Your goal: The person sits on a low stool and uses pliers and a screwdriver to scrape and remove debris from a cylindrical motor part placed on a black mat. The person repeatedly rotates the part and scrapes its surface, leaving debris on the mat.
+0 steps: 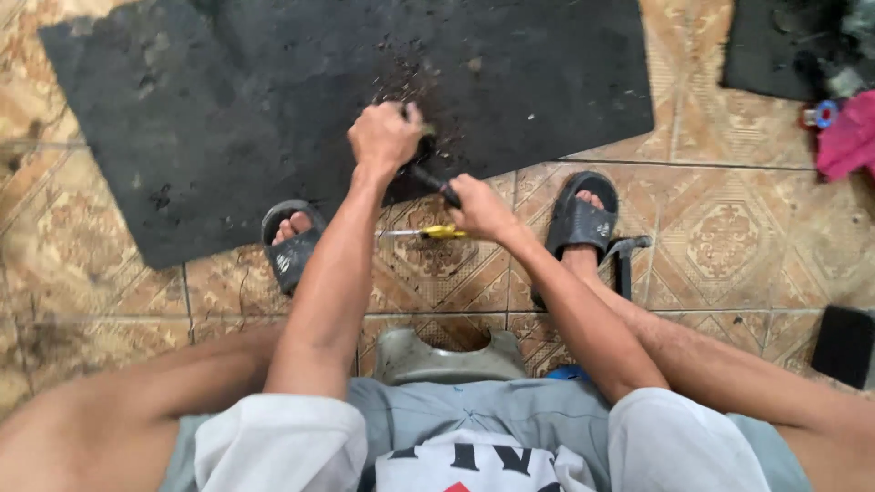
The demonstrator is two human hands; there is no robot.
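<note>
My left hand [386, 135] is closed around a small dark part that it holds down on the black rubber mat [228, 100]; the part is mostly hidden by my fingers. My right hand [480, 206] grips the handle of a dark tool [430, 181] whose tip points up toward the part under the left hand. Bits of dark debris lie scattered on the mat around that spot. A yellow-handled screwdriver [428, 233] lies on the tiled floor just below my right hand, between my two sandalled feet.
A hammer [625, 260] rests on the tiles by my right foot. I sit on a low grey stool [447, 357]. A second dark mat [775, 46] with a pink cloth [848, 137] and small parts is at the upper right. A black block [843, 344] sits at right.
</note>
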